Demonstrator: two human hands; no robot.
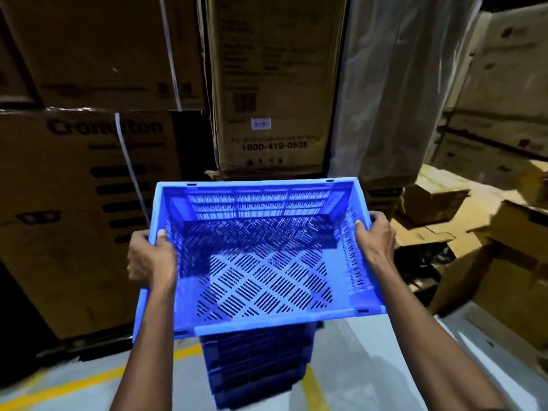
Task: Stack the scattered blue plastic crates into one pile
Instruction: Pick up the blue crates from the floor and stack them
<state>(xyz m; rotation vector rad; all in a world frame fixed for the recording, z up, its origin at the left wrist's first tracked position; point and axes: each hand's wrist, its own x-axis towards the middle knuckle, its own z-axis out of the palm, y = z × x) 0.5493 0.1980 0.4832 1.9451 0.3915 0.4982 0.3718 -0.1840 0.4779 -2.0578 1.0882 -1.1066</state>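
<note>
I hold an empty blue plastic crate with slotted walls and a perforated floor, open side up, in the middle of the head view. My left hand grips its left rim, thumb inside. My right hand grips its right rim the same way. Directly beneath the held crate stands a pile of darker-looking blue crates on the floor; the held crate hides the pile's top, so I cannot tell whether they touch.
Tall stacked cardboard boxes rise at the left and behind. A plastic-wrapped item stands behind at the right. Loose flattened cardboard and boxes lie at the right. The grey floor carries yellow lines.
</note>
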